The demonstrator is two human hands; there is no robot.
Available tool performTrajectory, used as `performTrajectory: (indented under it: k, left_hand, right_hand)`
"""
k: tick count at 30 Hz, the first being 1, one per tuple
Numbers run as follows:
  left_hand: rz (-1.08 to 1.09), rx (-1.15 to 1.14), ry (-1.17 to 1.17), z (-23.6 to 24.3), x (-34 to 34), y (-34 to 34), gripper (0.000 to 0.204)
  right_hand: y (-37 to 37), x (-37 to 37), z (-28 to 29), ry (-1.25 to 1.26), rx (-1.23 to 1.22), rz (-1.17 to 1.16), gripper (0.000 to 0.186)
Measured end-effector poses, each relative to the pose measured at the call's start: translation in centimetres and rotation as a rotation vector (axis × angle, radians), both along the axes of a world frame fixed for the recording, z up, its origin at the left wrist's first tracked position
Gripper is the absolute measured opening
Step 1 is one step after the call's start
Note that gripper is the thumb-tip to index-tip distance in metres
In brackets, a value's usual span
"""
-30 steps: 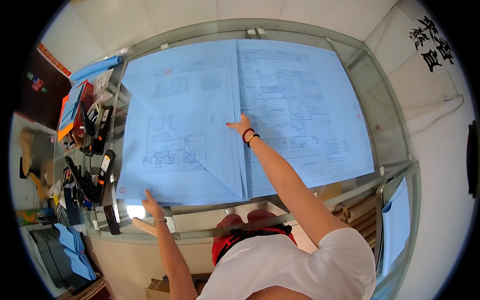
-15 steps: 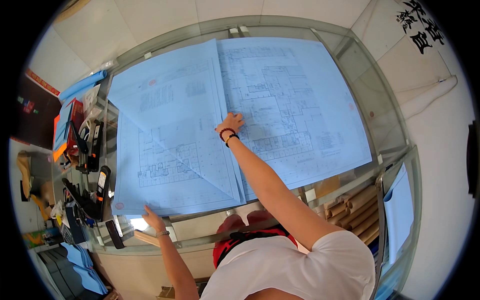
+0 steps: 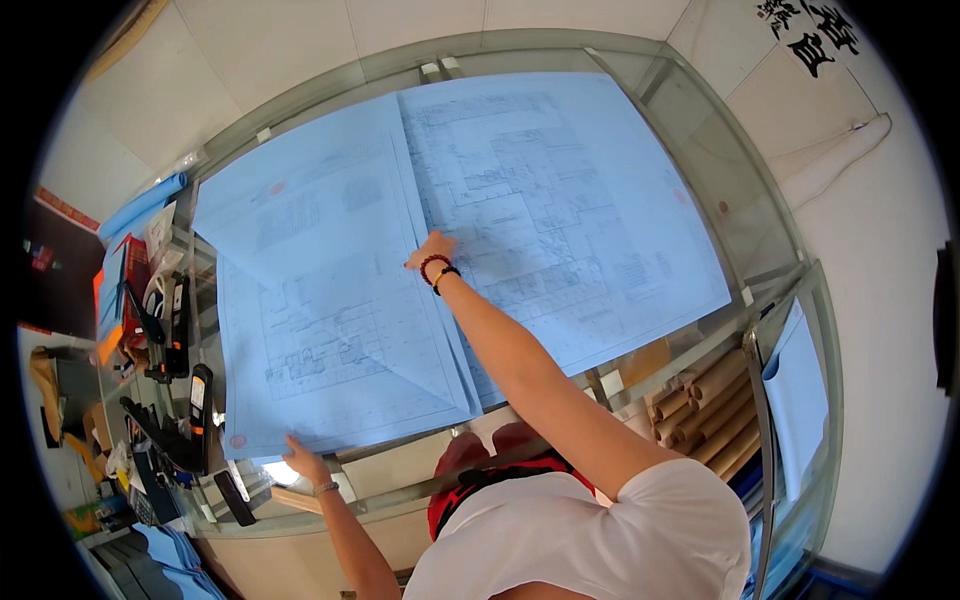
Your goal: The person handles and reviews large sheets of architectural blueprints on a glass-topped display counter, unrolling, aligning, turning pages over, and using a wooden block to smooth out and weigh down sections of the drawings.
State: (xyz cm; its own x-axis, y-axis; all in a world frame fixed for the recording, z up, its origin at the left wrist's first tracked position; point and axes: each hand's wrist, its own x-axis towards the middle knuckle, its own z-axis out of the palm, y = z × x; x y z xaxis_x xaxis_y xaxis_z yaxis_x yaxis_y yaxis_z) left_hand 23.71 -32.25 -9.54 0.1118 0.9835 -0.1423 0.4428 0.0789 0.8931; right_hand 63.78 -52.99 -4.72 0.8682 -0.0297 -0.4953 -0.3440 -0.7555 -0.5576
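Observation:
Large blue blueprint sheets (image 3: pixel 580 215) with line drawings lie on a glass-topped table. The left part is a folded-over blueprint (image 3: pixel 320 215), with a raised crease running diagonally and layered edges along the middle. My right hand (image 3: pixel 433 250), with dark bead bracelets at its wrist, rests on those middle edges, thumb to the left and fingers spread to the right. At the near left edge of the folded sheet, my left hand (image 3: pixel 305 462) pinches the paper near its corner. The fingers beneath the sheet are hidden.
A black handheld device (image 3: pixel 200 400) and a red box (image 3: pixel 135 270) sit at the table's left. Behind them lies a blue paper roll (image 3: pixel 145 205). Cardboard tubes (image 3: pixel 705 410) lie under the glass at right, beside a hanging blue sheet (image 3: pixel 797 395).
The whole view has tilted and shifted, so the table and sheets appear farther left. Both hands keep nearly the same places on the paper; the right fingers look slightly more drawn in.

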Motion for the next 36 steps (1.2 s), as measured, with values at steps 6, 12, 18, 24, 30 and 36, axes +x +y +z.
performTrajectory:
  k: [6,12,18,24,30,36]
  left_hand:
    - [0.042,-0.014,-0.168,-0.8,-1.7,1.0,0.046]
    - [-0.044,-0.041,-0.230,-0.3,-0.1,0.0,0.045]
    - [-0.023,-0.168,-0.286,0.5,-3.8,-2.4,0.024]
    - [-0.054,-0.597,-0.459,1.7,-2.0,-12.6,0.022]
    - [-0.581,-1.160,-0.582,7.4,1.1,-22.7,0.054]
    - [-0.439,-1.130,-0.723,8.0,4.1,-26.5,0.046]
  right_hand:
    - [0.5,-2.0,2.3,-0.143,0.460,-0.244,0.085]
    - [-3.0,2.9,-0.8,0.312,0.454,0.126,0.096]
    - [-1.4,-0.5,1.4,0.216,0.812,-0.050,0.084]
    - [-8.1,0.1,2.0,0.096,0.995,-0.179,0.045]
    - [-17.6,-2.0,3.7,0.101,1.140,-0.428,0.029]
    - [-25.4,-4.7,1.1,-0.129,1.155,-0.654,0.035]
